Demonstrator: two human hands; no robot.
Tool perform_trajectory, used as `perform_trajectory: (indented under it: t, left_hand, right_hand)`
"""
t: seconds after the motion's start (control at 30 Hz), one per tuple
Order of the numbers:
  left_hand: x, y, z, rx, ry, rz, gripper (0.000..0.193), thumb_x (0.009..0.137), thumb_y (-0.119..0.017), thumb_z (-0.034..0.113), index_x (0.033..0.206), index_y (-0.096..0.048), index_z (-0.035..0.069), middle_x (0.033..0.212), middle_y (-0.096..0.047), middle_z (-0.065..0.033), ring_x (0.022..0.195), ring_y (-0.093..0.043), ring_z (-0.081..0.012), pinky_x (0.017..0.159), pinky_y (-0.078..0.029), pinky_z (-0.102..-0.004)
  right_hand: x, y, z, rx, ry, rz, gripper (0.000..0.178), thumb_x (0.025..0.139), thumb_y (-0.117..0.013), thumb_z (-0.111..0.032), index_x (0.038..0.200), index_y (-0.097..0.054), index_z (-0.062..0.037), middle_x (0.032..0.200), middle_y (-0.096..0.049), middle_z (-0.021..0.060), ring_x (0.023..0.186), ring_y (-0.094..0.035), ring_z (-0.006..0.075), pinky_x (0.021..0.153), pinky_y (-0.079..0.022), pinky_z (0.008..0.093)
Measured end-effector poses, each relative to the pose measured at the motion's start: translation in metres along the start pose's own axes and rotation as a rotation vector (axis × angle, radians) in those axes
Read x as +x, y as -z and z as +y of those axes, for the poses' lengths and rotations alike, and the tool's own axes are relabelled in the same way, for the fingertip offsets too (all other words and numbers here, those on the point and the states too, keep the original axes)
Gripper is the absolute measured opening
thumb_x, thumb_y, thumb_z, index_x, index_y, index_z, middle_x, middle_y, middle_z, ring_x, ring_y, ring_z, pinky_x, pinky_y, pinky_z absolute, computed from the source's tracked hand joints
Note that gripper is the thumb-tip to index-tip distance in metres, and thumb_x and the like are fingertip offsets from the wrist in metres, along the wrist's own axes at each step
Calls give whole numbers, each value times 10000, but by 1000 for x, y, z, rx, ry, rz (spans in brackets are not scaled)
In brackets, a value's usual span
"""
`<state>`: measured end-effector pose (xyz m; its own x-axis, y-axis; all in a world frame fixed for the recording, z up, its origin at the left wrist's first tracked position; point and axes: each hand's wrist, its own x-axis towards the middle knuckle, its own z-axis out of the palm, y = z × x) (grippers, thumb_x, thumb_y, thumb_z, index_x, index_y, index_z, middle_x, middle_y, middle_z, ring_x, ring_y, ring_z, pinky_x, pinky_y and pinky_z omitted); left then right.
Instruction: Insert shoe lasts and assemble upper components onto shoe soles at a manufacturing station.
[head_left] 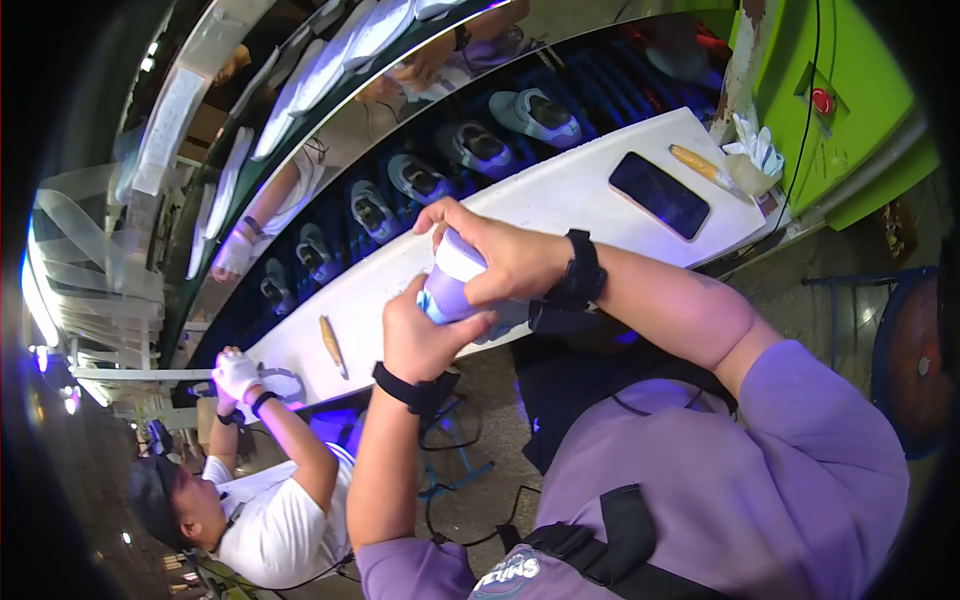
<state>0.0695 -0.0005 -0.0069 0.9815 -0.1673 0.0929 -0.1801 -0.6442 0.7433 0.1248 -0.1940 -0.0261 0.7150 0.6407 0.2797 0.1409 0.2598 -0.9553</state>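
Observation:
A pale shoe [455,275], tinted lavender by the light, is held between my two hands above the white bench. My left hand [415,335] grips its lower end, with the thumb pointing right along it. My right hand [505,255] wraps the upper end, fingers curled over the top and thumb pressed on the near side. Much of the shoe is covered by my fingers. On the bench left of my hands lies a wooden-handled tool [331,347].
Beyond the white bench [570,195], several shoes [470,147] stand on a dark conveyor. A phone [660,195], another wooden-handled tool [695,163] and white gloves [757,150] lie at its right end. At left, a co-worker's gloved hands [236,374] are beside another shoe [281,383].

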Motion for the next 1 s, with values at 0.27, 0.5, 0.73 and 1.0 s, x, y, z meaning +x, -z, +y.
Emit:
perform_trajectory:
  t: [0.27,0.5,0.73,1.0]
  left_hand:
    - [33,-15,45,324,-160,-88,624,593,-913,478,794,-642,-47,626,-661,-184,617,-698,-346,613,-563,-389]
    - [-15,-19,-2,-15,-409,62,678,920,-548,651,1059,-569,-12,966,-658,-199,844,-689,-303,706,-520,-376]
    - [-66,-6,-21,120,-231,-36,838,591,-867,438,1272,-596,32,1476,-353,-309,1398,-363,-451,1125,-349,-488]
    - [-63,20,-57,28,-160,102,683,656,-831,466,1161,-658,39,1350,-457,-286,1259,-495,-426,1019,-442,-469]
  right_hand:
    - [-19,27,-1,40,4,156,740,834,-483,-325,1518,-327,-89,1306,-469,152,1264,-430,228,1097,-312,357]
    - [-79,-15,22,-413,405,253,769,761,-721,-356,1427,-455,-80,1284,-521,194,1194,-529,324,1038,-410,401]
    - [-98,-7,85,-769,93,154,1004,657,-825,-580,1437,-452,-68,1161,-591,171,1035,-605,386,886,-497,452]
    - [-65,-14,92,-778,54,4,977,663,-875,-360,1485,-413,-105,1229,-632,162,1096,-646,332,961,-518,398]
